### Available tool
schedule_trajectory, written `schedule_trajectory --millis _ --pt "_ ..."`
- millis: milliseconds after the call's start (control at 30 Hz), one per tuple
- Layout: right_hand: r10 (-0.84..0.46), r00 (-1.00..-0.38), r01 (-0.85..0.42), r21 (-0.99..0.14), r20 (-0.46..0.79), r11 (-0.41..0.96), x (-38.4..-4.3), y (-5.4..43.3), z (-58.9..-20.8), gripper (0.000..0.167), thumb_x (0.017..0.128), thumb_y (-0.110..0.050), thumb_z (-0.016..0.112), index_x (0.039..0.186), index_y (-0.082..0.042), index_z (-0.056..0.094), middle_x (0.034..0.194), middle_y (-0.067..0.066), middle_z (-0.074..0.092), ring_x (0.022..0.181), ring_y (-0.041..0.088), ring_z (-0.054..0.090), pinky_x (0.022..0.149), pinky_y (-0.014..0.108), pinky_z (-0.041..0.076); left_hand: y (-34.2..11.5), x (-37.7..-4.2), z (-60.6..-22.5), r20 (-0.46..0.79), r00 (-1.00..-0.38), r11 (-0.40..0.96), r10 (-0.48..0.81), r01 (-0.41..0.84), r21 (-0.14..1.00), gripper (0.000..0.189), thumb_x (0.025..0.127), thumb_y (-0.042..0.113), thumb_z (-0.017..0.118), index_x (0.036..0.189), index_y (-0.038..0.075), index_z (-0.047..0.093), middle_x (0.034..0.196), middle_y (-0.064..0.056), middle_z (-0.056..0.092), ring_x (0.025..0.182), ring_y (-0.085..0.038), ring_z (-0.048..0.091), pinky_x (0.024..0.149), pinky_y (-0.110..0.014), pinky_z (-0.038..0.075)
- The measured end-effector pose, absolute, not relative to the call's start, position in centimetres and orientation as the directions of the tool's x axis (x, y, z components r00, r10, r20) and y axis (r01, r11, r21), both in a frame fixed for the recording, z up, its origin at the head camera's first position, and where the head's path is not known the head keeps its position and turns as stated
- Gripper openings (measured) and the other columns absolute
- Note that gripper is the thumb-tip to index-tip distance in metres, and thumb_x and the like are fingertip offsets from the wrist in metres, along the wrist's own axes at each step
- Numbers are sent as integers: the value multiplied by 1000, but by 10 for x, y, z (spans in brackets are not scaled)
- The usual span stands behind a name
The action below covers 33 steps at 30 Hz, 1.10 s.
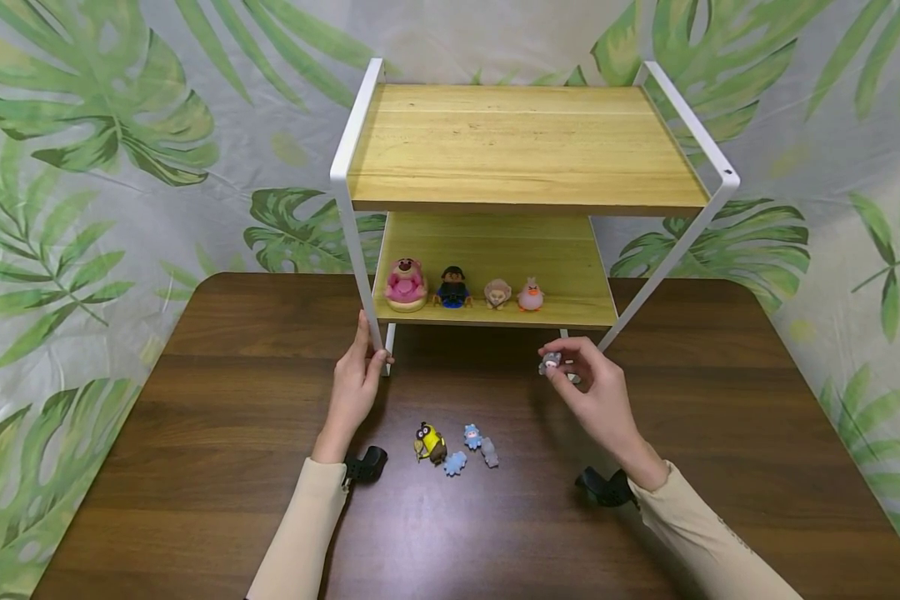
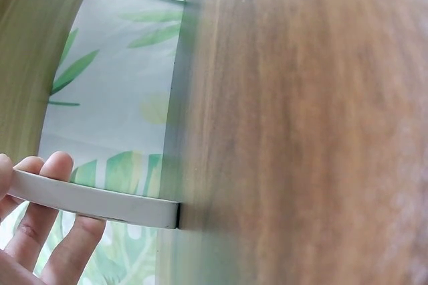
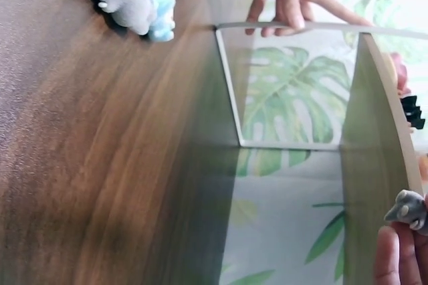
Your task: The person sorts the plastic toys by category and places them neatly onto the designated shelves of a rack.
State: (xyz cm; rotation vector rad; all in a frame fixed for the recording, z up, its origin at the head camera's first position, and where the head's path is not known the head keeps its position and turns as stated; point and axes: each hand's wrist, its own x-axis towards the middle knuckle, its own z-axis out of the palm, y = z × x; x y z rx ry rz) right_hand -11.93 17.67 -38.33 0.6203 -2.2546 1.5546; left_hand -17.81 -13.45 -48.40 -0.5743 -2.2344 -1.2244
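Observation:
My left hand point(image 1: 355, 382) grips the white front left leg point(image 2: 114, 203) of a two-tier wooden shelf point(image 1: 525, 150), low down near the tabletop. Between the thumb and fingers of my right hand point(image 1: 596, 400) is a small grey toy figure point(image 1: 551, 362) with a pale face, held just in front of the lower board's right part. Along the front of that lower board point(image 1: 495, 242) stand a pink bear figure point(image 1: 406, 285), a dark-capped figure in black and blue point(image 1: 453, 287), a beige round-headed figure point(image 1: 498, 293) and a pale pink duck-like figure point(image 1: 530, 295).
On the brown table point(image 1: 232, 467), between my forearms, lie a yellow-and-brown figure with goggles point(image 1: 431, 443), a blue figure point(image 1: 472, 436), a light blue figure point(image 1: 455, 463) and a grey figure point(image 1: 489, 452). Leaf-printed cloth point(image 1: 105, 167) hangs behind the shelf.

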Motion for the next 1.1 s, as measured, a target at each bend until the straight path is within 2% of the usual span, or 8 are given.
schedule_trajectory --millis 200,733,1100 --pt "-149 -833 -551 -780 532 296 -122 178 -380 25 80 24 59 103 16 56 99 26 62 84 22 63 77 18 50 -134 -178 -484 620 -777 503 111 582 639 97 93 -6 55 149 52 -1 82 -20 56 72 -33 63 61 -46 51" --pt "-99 -801 -593 -760 590 266 -129 181 -371 24 82 25 56 105 19 56 98 29 59 83 21 63 74 18 49 -135 -178 -486 613 -784 511 103 570 643 97 93 -5 55 149 52 0 81 -20 56 72 -33 63 61 -46 50" --pt "-56 -772 -625 -739 634 251 -147 191 -385 26 85 18 59 110 13 60 100 25 62 88 15 61 77 18 48 -134 -177 -484 625 -773 508 105 582 635 97 93 -6 55 149 51 0 81 -20 57 73 -33 63 63 -47 51"
